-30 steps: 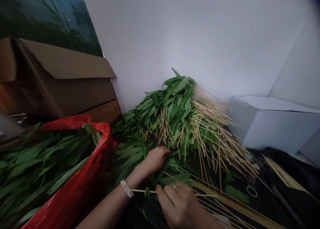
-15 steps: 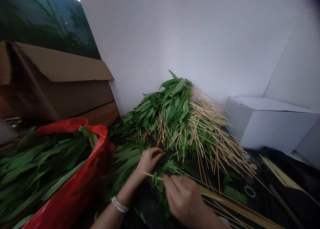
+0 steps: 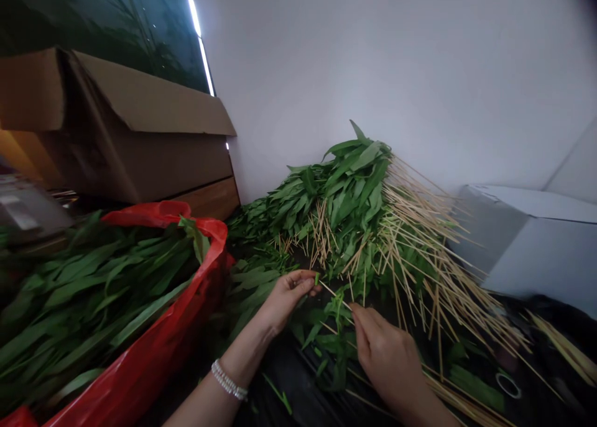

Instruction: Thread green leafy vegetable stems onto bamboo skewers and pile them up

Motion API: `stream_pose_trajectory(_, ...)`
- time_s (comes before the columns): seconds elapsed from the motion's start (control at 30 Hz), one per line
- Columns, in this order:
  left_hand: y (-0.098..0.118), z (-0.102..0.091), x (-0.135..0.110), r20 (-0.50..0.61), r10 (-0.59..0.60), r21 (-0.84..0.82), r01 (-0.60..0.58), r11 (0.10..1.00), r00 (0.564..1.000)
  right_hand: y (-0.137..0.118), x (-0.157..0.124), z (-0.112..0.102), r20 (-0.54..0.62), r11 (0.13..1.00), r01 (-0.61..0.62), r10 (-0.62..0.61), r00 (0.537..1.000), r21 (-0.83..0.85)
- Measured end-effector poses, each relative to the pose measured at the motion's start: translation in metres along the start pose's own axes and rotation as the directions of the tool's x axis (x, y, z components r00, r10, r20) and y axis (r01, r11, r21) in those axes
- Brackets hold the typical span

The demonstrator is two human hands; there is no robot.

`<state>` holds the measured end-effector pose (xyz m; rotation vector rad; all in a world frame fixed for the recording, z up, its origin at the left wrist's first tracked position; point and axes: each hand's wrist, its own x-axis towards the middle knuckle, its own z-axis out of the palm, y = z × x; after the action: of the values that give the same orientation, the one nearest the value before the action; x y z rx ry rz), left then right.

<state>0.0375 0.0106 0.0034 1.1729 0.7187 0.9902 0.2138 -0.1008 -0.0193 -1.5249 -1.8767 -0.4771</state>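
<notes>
My right hand is closed round a thin wooden skewer, whose tip points up and left. Green leafy stems are on the skewer and hang below it. Between its thumb and fingertips my left hand pinches a short piece of green stem. The skewer's tip is at this piece; whether it has gone in, I cannot tell. Behind my hands lies a large heap of leafy bundles on skewers, their bare ends fanning out to the right.
A red plastic bag full of long green leaves stands at the left. Behind it is an open cardboard box. A white box sits at the right, with loose skewers and a white ring nearer me.
My left hand now holds a green stem piece up to the skewer's tip. My right hand has turned the skewer toward it. The view has swung left.
</notes>
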Motion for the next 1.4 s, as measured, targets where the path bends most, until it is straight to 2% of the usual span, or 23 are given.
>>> stream_pose_trajectory(0.13, -0.002, 0.0, 0.0, -0.008, 0.01, 0.049, -0.009, 0.999, 1.0, 0.0, 0.0, 0.0, 0.019, 1.0, -0.004, 0.004, 1.0, 0.001)
stream_pose_trajectory(0.3, -0.004, 0.0, 0.0, -0.035, 0.001, 0.025, 0.0, 1.0, 0.999, 0.0, 0.0, -0.001, 0.02, 1.0, 0.003, -0.003, 1.0, 0.01)
stream_pose_trajectory(0.7, -0.01, -0.004, 0.004, -0.06, 0.021, 0.08, -0.016, 0.997, 0.998, -0.005, 0.0, -0.003, 0.056, 0.997, 0.004, 0.0, 0.998, -0.076)
stream_pose_trajectory(0.87, -0.009, -0.001, 0.002, -0.058, -0.035, 0.067, 0.039, 0.997, 0.998, -0.008, -0.002, -0.002, 0.076, 0.994, -0.002, 0.01, 0.997, -0.109)
stream_pose_trajectory(1.03, -0.007, 0.0, -0.001, -0.019, -0.216, -0.122, 0.212, 0.97, 0.976, -0.008, -0.004, 0.0, 0.043, 0.996, 0.01, -0.006, 0.999, -0.087)
stream_pose_trajectory(1.1, -0.007, 0.0, -0.001, -0.012, -0.255, -0.145, 0.251, 0.957, 0.967, -0.009, -0.004, 0.001, 0.041, 0.996, 0.005, -0.002, 0.999, -0.084)
stream_pose_trajectory(1.4, -0.009, 0.006, -0.005, 0.072, -0.205, -0.054, 0.209, 0.976, 0.976, -0.012, -0.008, 0.005, 0.126, 0.997, -0.02, 0.029, 0.992, -0.069)
